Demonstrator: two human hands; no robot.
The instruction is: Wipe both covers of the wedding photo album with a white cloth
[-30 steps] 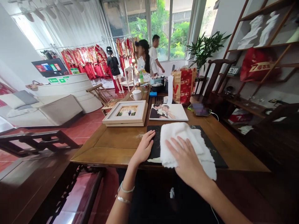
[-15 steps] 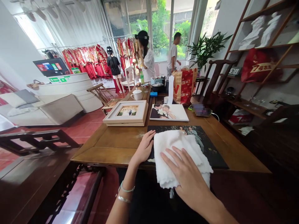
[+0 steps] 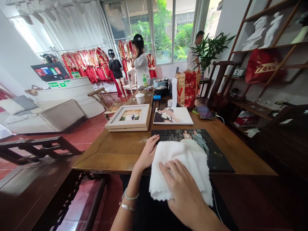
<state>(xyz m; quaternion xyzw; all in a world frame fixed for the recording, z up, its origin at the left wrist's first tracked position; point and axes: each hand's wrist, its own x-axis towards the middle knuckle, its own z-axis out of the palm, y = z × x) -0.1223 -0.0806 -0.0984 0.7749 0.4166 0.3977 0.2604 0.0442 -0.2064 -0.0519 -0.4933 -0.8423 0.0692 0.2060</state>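
Observation:
A dark photo panel (image 3: 216,160) with a couple printed on it lies flat at the table's near edge. Over its near left part is spread a folded white towel (image 3: 168,150), whose lower end hangs past the table edge. My right hand (image 3: 183,186) is on top of the towel, fingers slightly bent and pressing into it. At the panel's left edge rests my left hand (image 3: 149,150), fingers stretched out and close to the towel. The towel hides part of the panel.
On the wooden table (image 3: 115,157) beyond are a light-framed picture (image 3: 113,125), a white-edged photo board (image 3: 173,116), a lidded white cup (image 3: 139,98), a paper bag (image 3: 189,88) and a phone (image 3: 205,113). A dark wooden chair (image 3: 36,147) stands left. Several people are farther back.
My right hand has drawn the towel left and toward me, uncovering more of the printed couple. The left hand stays at the panel's edge. A person at the back has moved right, behind the plant.

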